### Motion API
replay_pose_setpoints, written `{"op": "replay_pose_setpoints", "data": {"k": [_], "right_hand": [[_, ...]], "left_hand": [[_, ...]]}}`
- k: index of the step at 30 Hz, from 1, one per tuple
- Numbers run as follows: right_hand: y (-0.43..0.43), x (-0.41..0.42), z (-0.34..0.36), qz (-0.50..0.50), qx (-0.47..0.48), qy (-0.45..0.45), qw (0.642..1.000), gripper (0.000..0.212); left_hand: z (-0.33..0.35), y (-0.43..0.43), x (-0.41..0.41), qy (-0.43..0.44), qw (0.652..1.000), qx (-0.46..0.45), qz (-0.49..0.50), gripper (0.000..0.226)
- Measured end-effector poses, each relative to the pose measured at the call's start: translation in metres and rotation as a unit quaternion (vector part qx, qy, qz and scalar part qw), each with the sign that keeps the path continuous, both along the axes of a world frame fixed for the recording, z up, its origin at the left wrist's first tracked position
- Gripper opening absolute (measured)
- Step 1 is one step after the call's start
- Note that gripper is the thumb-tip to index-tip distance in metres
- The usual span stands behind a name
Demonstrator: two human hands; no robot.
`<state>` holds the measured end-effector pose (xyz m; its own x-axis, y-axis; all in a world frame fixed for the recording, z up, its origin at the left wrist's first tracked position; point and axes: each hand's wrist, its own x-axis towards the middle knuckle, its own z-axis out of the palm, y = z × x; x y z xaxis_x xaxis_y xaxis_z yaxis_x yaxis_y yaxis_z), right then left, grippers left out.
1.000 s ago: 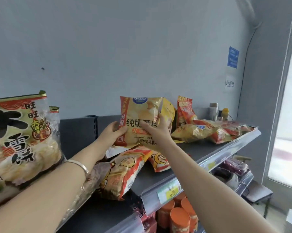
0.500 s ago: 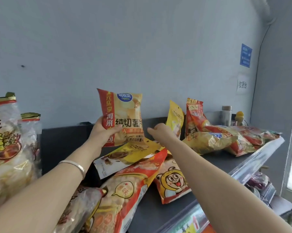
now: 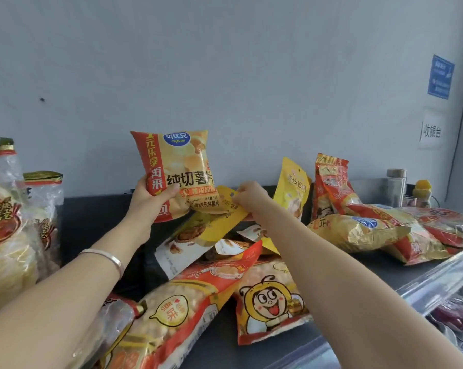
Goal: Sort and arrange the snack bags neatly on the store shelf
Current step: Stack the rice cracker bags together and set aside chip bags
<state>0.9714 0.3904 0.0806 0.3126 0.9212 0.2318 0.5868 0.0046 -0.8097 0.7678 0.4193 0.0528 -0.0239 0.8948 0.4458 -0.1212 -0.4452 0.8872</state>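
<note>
My left hand (image 3: 151, 198) grips a yellow and red potato chip bag (image 3: 181, 169) by its lower left corner and holds it upright above the dark shelf (image 3: 371, 272). My right hand (image 3: 250, 197) pinches the top edge of a flat yellow nut pouch (image 3: 214, 225) lying on the pile just right of the chip bag. Below them lie an orange puffed-snack bag (image 3: 177, 310) and a bag with a cartoon bee (image 3: 270, 302). A yellow pouch (image 3: 294, 187) stands upright behind my right hand.
Large clear rice cracker bags (image 3: 9, 222) stand at the far left. Several red and gold chip bags (image 3: 371, 225) lie heaped at the right. A metal jar (image 3: 396, 186) and a small yellow bottle (image 3: 422, 191) stand at the back right. The shelf's front rail (image 3: 438, 283) runs along the right.
My left hand has kept the chip bag raised at the left. My right hand has moved from beside it onto the yellow pouch's top edge and lifted that edge slightly.
</note>
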Motion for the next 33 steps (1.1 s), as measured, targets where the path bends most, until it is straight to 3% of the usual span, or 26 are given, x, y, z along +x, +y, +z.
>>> {"op": "replay_pose_setpoints", "data": {"k": [3, 7, 11, 16, 20, 27, 31, 33], "right_hand": [[-0.013, 0.027, 0.015, -0.039, 0.116, 0.029, 0.992, 0.018], [-0.039, 0.072, 0.029, -0.093, 0.190, 0.005, 0.977, 0.025], [-0.054, 0.118, 0.029, -0.176, 0.199, -0.035, 0.963, 0.023], [-0.073, 0.162, 0.017, -0.234, 0.145, -0.122, 0.954, 0.028], [-0.076, 0.177, -0.002, -0.218, 0.054, -0.246, 0.943, 0.031], [-0.074, 0.186, -0.020, -0.209, -0.002, -0.330, 0.921, 0.041], [-0.070, 0.176, -0.016, -0.195, 0.063, -0.371, 0.906, 0.029], [-0.065, 0.158, -0.012, -0.122, 0.130, -0.360, 0.916, 0.028]], "left_hand": [[0.004, -0.010, 0.016, -0.045, 0.999, 0.004, 0.018, 0.048], [0.006, -0.022, 0.049, -0.063, 0.998, 0.002, 0.031, 0.050], [0.005, -0.034, 0.083, -0.037, 0.999, 0.000, 0.027, 0.063], [-0.004, -0.044, 0.117, 0.035, 0.999, -0.013, 0.014, 0.065], [-0.007, -0.046, 0.130, 0.052, 0.998, -0.041, 0.006, 0.065], [-0.014, -0.048, 0.140, 0.063, 0.996, -0.060, 0.010, 0.065], [-0.014, -0.052, 0.142, 0.061, 0.996, -0.059, 0.013, 0.066], [-0.011, -0.055, 0.139, 0.066, 0.996, -0.053, 0.013, 0.066]]}}
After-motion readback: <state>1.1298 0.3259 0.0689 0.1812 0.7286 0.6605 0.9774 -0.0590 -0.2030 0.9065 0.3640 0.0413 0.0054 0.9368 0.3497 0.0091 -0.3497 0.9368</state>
